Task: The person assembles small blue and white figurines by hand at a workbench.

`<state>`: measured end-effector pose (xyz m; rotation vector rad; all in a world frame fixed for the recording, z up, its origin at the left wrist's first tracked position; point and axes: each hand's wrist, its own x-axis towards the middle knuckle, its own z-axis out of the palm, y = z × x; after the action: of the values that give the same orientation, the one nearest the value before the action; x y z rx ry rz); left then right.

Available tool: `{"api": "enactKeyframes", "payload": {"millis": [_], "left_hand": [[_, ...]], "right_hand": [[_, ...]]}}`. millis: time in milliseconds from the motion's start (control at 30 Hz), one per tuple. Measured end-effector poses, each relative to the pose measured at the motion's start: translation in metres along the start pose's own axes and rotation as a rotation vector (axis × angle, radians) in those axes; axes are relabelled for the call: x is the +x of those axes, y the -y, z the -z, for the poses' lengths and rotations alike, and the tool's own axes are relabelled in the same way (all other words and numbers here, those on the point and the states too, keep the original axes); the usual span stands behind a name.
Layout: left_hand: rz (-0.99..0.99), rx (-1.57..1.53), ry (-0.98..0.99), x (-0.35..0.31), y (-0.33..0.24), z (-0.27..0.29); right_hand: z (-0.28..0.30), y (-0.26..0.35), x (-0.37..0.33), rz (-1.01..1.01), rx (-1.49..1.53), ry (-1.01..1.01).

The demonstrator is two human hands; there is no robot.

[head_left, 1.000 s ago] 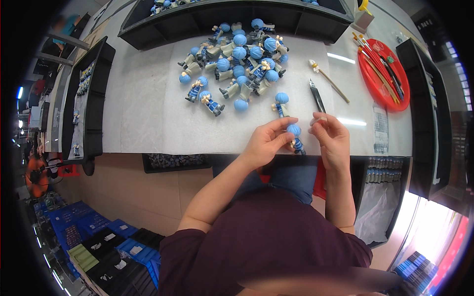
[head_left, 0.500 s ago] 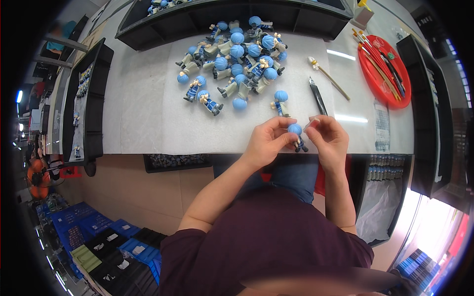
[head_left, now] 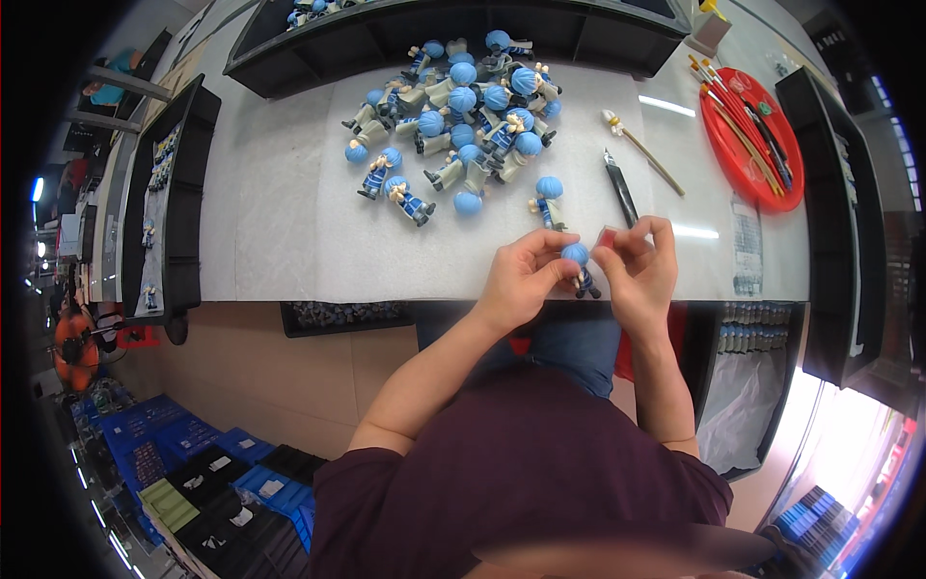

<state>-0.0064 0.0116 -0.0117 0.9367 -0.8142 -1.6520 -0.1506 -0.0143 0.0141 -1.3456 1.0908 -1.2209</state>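
Close to the table's front edge, my left hand (head_left: pixel 518 282) pinches a small figurine (head_left: pixel 576 255) with a ribbed blue head and dark boots, held upright. Just right of it, my right hand (head_left: pixel 640 270) is closed, thumb against fingers, on a small flat reddish piece (head_left: pixel 606 237); its exact kind is too small to make out. Beyond my hands, one figurine (head_left: pixel 548 189) lies apart. A large heap of similar figurines (head_left: pixel 463 100) covers the middle of the table. A craft knife (head_left: pixel 620 185) with a dark handle lies beyond my right hand.
A thin stick with a whitish tip (head_left: pixel 644 152) lies right of the knife. Farther right, a red oval tray (head_left: pixel 721 145) holds several brushes. Black crates stand at the back (head_left: pixel 405 56), left (head_left: pixel 183 203) and right (head_left: pixel 820 222). Below the right edge, another crate (head_left: pixel 699 386) holds rows of pieces.
My right hand's fingers have shifted and bent more, and the small piece between them now shows reddish. My left hand and its figurine have hardly moved.
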Motion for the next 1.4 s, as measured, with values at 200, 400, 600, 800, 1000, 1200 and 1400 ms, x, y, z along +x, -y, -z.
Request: {"api": "enactKeyframes", "payload": {"millis": [200, 400, 600, 800, 1000, 1200, 1400], "left_hand": [[0.029, -0.034, 0.006, -0.001, -0.002, -0.003], [0.025, -0.016, 0.002, -0.001, -0.001, -0.002], [-0.056, 0.018, 0.057, 0.002, -0.004, 0.005], [-0.004, -0.131, 0.188, 0.000, -0.012, 0.011], [-0.063, -0.211, 0.209, -0.002, -0.011, 0.010], [-0.226, -0.089, 0.224, -0.001, 0.002, 0.014], [-0.385, 0.060, 0.191, -0.009, 0.004, 0.007]], "right_hand": [[-0.001, -0.004, 0.001, 0.027, -0.066, -0.020], [0.001, -0.004, 0.002, 0.037, -0.141, -0.011], [0.012, -0.006, 0.005, 0.050, 0.000, -0.053], [0.032, -0.004, 0.003, -0.050, -0.014, 0.007], [0.031, 0.002, -0.008, -0.078, 0.048, 0.043], [0.033, 0.009, -0.012, -0.054, -0.042, 0.091], [0.033, 0.010, -0.019, -0.151, 0.056, 0.074]]}}
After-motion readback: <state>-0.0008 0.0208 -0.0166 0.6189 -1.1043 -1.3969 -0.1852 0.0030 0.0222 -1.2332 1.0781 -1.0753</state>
